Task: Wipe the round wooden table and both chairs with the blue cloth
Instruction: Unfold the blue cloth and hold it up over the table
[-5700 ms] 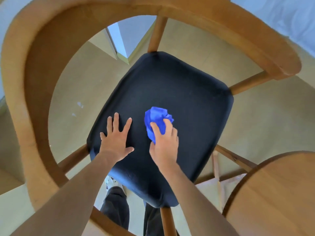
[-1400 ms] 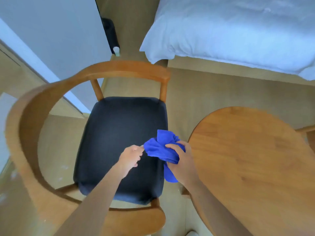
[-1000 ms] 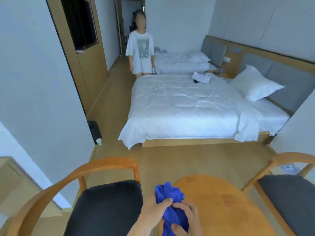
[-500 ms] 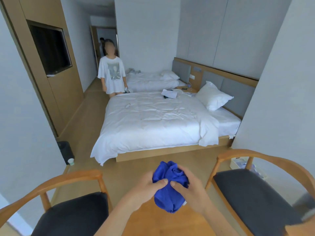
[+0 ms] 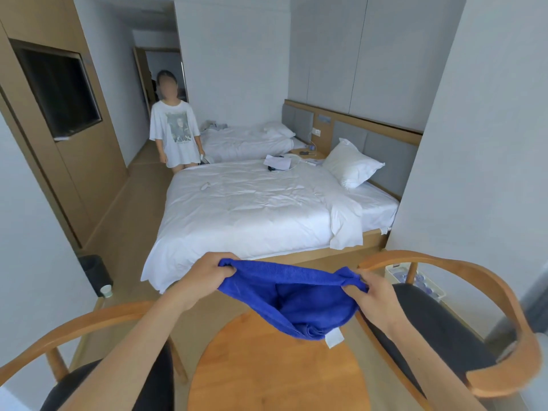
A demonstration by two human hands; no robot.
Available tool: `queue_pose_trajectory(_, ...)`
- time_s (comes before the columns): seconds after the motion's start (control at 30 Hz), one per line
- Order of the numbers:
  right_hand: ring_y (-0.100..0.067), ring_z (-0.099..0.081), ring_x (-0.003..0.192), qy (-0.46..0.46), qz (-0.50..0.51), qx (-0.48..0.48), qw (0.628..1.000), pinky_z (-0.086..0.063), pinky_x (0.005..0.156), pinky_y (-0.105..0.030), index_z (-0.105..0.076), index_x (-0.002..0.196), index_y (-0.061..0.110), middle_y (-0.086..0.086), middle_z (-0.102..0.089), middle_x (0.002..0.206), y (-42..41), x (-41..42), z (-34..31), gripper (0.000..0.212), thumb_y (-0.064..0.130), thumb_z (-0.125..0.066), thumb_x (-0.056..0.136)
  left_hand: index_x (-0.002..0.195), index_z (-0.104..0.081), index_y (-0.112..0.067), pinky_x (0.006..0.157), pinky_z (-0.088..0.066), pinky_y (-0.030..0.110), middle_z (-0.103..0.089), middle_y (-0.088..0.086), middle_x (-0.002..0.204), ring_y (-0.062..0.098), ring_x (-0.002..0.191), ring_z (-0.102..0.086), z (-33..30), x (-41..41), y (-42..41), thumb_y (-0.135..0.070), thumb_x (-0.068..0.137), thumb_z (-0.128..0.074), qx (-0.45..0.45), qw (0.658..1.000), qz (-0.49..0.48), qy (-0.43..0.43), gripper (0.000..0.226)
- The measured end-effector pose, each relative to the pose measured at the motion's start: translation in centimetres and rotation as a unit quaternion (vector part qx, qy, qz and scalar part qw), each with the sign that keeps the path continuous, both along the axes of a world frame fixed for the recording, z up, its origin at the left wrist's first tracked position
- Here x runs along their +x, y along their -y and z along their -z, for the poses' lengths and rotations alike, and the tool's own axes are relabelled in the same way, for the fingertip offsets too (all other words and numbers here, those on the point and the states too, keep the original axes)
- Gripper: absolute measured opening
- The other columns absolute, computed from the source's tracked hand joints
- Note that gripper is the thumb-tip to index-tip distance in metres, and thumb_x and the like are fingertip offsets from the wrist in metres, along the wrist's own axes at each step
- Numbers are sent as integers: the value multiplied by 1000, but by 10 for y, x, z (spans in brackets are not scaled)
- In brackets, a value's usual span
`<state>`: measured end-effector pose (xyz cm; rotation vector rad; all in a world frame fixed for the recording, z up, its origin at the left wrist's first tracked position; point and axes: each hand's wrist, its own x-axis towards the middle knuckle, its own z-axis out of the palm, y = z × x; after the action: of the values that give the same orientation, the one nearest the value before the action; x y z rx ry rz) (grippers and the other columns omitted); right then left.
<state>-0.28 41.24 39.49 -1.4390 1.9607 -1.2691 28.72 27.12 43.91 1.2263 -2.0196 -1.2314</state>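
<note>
Lower centre: round wooden worktop [image 5: 275, 372], bare; chairs lower left [image 5: 89, 327] and lower right [image 5: 439, 330]. Above it, blue cloth [image 5: 293, 295] stretched between left hand [image 5: 212, 272] and right hand [image 5: 372, 295], each pinching a top corner. Half a second ago it was bunched. Left chair's seat wiped earlier; right chair likely remains. Upper frame: bed [image 5: 255, 203], standing person [image 5: 175, 134].

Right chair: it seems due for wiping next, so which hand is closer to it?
Right. The right hand grips the cloth at the right chair's front seat edge. The left hand holds the cloth's other end, beyond the table, nearer the left chair.
</note>
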Motion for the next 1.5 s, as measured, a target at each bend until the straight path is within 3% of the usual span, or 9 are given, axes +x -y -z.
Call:
queue_pose_trajectory(0.1,-21,-57,73,-57,-6,33,998,-42,63,-29,-61,86,13,0,-63,74,11,-4,-2,11,3,-56,85,83,-73,-24,67,-49,23,-71,-8,82,10,78,-62,-7,-4,12,1,88,-49,-54,999,-4,7,35)
queue_pose_trajectory(0.23,-15,-61,85,-176,-85,59,979,-49,73,-22,-51,120,32,12,-66,96,18,-3,-5,47,-1,-47,86,81,-71,-34,66,-44,9,-69,-21,83,-4,81,-61,-19,-7,23,-1,88,-51,-118,992,36,30,39)
queue_pose_trajectory(0.4,-23,-49,120,-328,-102,2,939,-39,99,-30,-66,119,14,-6,-60,124,25,-11,-10,46,-10,-46,86,87,-70,-34,69,-41,3,-68,-24,88,-10,86,-59,-33,-5,34,0,89,-53,-166,982,55,66,38)
queue_pose_trajectory(0.5,-20,-57,104,-277,-72,-65,956,-43,90,-23,-70,110,11,-6,-67,110,31,-19,-27,44,-15,-47,83,98,-71,-24,72,-42,7,-69,-12,95,0,91,-60,-43,0,41,-4,91,-54,-203,969,77,117,27)
queue_pose_trajectory(0.7,-7,-54,79,-197,5,-8,980,-39,66,-4,-68,100,15,7,-65,87,47,-36,-53,20,6,-53,92,102,-65,-15,74,-40,24,-64,2,97,19,91,-55,-58,0,52,-5,93,-52,-262,943,90,182,19)
queue_pose_trajectory(0.93,-11,-58,66,-141,15,62,988,-44,55,-14,-69,71,17,-1,-66,69,55,-39,-54,14,21,-70,84,83,-54,-25,63,-37,18,-61,-3,86,13,79,-52,-35,12,65,-12,94,-50,-197,954,72,212,17)
queue_pose_trajectory(1.03,-19,-61,71,-113,29,96,989,-49,63,-27,-73,79,6,-10,-68,76,57,-42,-49,15,20,-71,84,83,-56,-19,65,-37,21,-58,-3,83,13,77,-51,-20,12,67,-17,96,-48,-150,966,67,201,15)
queue_pose_trajectory(1.23,-20,-69,71,-13,18,147,989,-56,54,-25,-70,94,7,-10,-70,90,58,-50,-45,10,5,-65,86,72,-61,-17,61,-34,20,-54,-5,70,9,67,-48,-9,12,74,-16,93,-52,-75,980,11,182,23)
queue_pose_trajectory(1.5,-25,-63,44,-100,69,157,980,-39,40,-19,-47,53,12,-6,-56,50,81,1,-44,35,25,-64,81,71,-50,-4,53,-55,32,-56,16,77,33,67,-65,-2,-33,49,-4,79,-48,81,984,-114,109,8)
